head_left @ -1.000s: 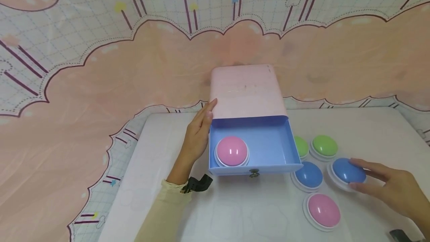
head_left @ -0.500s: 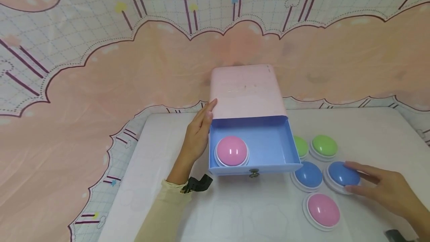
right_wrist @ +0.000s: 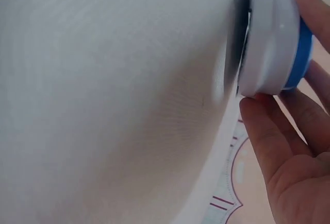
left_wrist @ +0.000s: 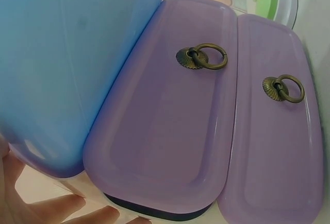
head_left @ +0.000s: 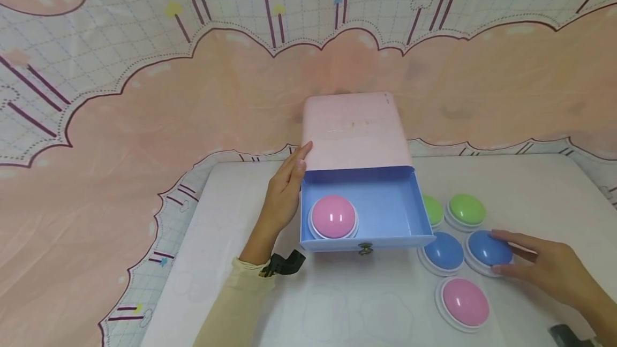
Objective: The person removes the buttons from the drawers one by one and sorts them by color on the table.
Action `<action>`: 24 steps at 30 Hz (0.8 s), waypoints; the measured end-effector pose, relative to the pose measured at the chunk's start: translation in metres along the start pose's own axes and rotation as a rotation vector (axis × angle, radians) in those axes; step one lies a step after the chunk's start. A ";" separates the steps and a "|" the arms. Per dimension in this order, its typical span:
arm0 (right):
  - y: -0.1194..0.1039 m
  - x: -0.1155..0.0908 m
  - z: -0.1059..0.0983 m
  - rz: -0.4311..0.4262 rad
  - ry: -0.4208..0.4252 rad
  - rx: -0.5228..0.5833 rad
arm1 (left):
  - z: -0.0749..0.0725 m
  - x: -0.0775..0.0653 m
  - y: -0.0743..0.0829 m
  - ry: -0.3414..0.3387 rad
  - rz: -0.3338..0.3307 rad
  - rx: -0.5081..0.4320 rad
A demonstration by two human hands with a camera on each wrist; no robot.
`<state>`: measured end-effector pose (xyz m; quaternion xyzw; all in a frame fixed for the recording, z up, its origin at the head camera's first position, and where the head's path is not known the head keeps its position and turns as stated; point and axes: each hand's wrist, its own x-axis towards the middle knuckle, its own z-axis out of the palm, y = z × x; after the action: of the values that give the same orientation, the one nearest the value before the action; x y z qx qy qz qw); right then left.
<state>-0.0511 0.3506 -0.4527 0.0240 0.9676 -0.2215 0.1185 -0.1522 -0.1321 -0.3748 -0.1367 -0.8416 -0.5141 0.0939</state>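
Note:
In the head view my right hand (head_left: pixel 549 269) holds a blue dome button (head_left: pixel 490 248) with a white base, thumb and fingers at its edge. The right wrist view shows the same button (right_wrist: pixel 273 36) side-on between my thumb and fingers. It sits close beside another blue button (head_left: pixel 443 251). My left hand (head_left: pixel 281 191) rests, fingers extended, along the left side of a pink-topped drawer box (head_left: pixel 354 130). The box's blue drawer (head_left: pixel 385 197) is pulled out, with a pink button (head_left: pixel 333 217) in its left part. In the left wrist view my left fingers (left_wrist: pixel 56 208) show below the box.
Two green buttons, one (head_left: pixel 466 209) fully visible and one (head_left: pixel 433 211) partly behind the drawer, lie on the white table (head_left: pixel 231 202). A pink button (head_left: pixel 465 302) lies nearer. Below the pulled-out drawer are purple drawer fronts (left_wrist: pixel 160 110) with brass ring pulls (left_wrist: pixel 209 56).
My right hand has moved a little left with the blue button, bringing it next to the other blue one. The left hand and the drawer box have stayed put.

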 end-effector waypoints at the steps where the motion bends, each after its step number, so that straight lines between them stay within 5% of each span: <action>1: 0.000 0.000 0.000 0.001 -0.010 0.006 | 0.000 0.000 0.000 0.000 0.000 0.000; 18: -0.011 -0.001 -0.006 -0.034 -0.018 -0.033 | 0.000 -0.001 0.002 -0.002 0.003 0.004; 24: -0.033 -0.007 -0.013 -0.151 0.103 -0.067 | 0.000 -0.001 0.003 0.000 -0.004 0.007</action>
<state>-0.0507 0.3265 -0.4254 -0.0417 0.9784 -0.1957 0.0521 -0.1502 -0.1312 -0.3727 -0.1347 -0.8437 -0.5112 0.0933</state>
